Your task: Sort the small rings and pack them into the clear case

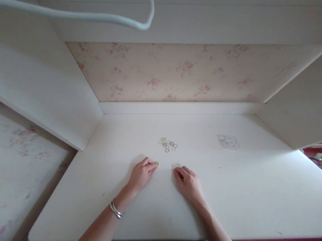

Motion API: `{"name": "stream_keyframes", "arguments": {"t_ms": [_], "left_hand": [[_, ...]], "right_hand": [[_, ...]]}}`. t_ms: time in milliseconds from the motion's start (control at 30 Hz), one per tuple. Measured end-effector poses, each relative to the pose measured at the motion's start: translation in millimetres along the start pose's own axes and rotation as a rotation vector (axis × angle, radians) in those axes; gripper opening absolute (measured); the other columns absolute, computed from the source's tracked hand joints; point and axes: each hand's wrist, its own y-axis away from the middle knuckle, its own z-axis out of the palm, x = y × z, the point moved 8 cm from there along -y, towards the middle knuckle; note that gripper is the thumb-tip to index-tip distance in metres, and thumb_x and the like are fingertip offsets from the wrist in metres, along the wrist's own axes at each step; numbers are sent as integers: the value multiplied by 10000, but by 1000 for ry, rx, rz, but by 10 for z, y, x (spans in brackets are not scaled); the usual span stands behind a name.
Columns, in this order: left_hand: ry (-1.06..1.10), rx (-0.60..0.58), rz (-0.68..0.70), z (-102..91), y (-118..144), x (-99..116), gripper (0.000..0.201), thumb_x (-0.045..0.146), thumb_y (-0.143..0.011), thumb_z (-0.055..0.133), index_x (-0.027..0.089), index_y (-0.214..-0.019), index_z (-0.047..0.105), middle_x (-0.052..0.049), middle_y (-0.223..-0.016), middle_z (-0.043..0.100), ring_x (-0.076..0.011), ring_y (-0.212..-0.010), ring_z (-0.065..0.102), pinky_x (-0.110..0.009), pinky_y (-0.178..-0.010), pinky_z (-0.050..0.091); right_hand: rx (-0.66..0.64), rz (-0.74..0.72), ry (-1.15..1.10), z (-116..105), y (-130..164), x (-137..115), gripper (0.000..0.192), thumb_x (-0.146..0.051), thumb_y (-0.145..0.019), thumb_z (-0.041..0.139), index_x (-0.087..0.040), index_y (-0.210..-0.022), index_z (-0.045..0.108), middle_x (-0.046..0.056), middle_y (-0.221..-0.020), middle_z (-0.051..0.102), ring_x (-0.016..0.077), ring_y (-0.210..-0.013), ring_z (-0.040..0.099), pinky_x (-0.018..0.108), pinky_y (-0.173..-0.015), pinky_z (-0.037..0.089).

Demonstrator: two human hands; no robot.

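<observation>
Both my hands rest on a white desk (102, 190). My left hand (141, 174), with a silver bracelet on its wrist, has its fingers curled and its fingertips touch a small ring (157, 163) on the desktop. My right hand (188, 182) lies palm down beside it, fingers together, nothing visible in it. A little beyond both hands lies a cluster of several small coloured rings (167, 144), apart from my fingers.
A small clear plastic bag (228, 141) lies at the desk's right rear. Floral wallpaper backs the desk, white side panels flank it. A white cable (74, 15) hangs overhead. A floral bedcover (6, 167) is at left; red floor at right.
</observation>
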Motion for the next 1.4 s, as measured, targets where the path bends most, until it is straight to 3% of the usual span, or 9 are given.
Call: {"name": "stream_keyframes", "arguments": {"t_ms": [333, 467, 600, 767, 933, 1100, 1200, 1400], "left_hand": [[-26, -57, -2, 45, -2, -1, 257, 271, -931, 415, 264, -1047, 644, -20, -835, 577, -105, -706, 565, -215, -676, 453], [-25, -71, -2, 33, -15, 26, 241, 311, -921, 431, 277, -1021, 647, -25, -838, 590, -119, -700, 571, -231, -672, 464], [14, -76, -16, 26, -24, 42, 213, 307, -909, 460, 267, -988, 653, -26, -858, 594, -128, -736, 581, -244, -715, 468], [14, -85, -9, 43, -13, 52, 232, 262, -924, 428, 246, -962, 656, -31, -869, 597, -138, -786, 587, -259, -751, 458], [-8, -78, -5, 54, 5, 39, 239, 270, -927, 427, 246, -934, 664, -28, -864, 598, -137, -773, 584, -261, -741, 449], [-4, -70, -11, 60, 7, 23, 249, 299, -924, 431, 268, -963, 675, -27, -833, 588, -133, -736, 578, -254, -707, 449], [60, -57, -22, 38, 6, 7, 245, 308, -920, 441, 269, -972, 677, -27, -839, 592, -132, -734, 574, -254, -703, 454], [404, 38, -139, -62, -15, -169, 276, 358, -919, 430, 215, -925, 666, -38, -872, 605, -128, -776, 578, -240, -697, 483]], "right_hand": [[-12, 33, -33, 13, -2, 22, 288, -336, -918, 388, -246, -895, 661, 21, -804, 644, 149, -734, 594, 253, -688, 412], [-15, 91, -119, 4, -66, 12, 265, -318, -905, 405, -255, -901, 662, 12, -823, 643, 134, -696, 585, 242, -648, 416], [13, 50, -159, -3, -311, -151, 278, -324, -911, 396, -233, -904, 658, 25, -812, 633, 139, -731, 578, 239, -668, 418], [65, 4, -13, 61, -768, -327, 253, -292, -913, 415, -234, -978, 652, 48, -900, 631, 155, -846, 568, 247, -744, 409], [27, 31, 149, 186, -1087, -273, 275, -307, -926, 404, -245, -997, 663, 59, -936, 611, 166, -851, 559, 258, -700, 391], [-38, 30, 180, 266, -1193, -196, 267, -312, -914, 431, -252, -928, 691, 48, -925, 606, 150, -824, 561, 244, -670, 374], [-49, 12, 183, 270, -1190, -190, 276, -318, -917, 425, -259, -919, 694, 40, -920, 608, 142, -814, 559, 238, -668, 372], [-48, -5, 186, 258, -1169, -167, 300, -294, -928, 401, -244, -899, 695, 49, -924, 611, 145, -845, 561, 236, -691, 383]]}}
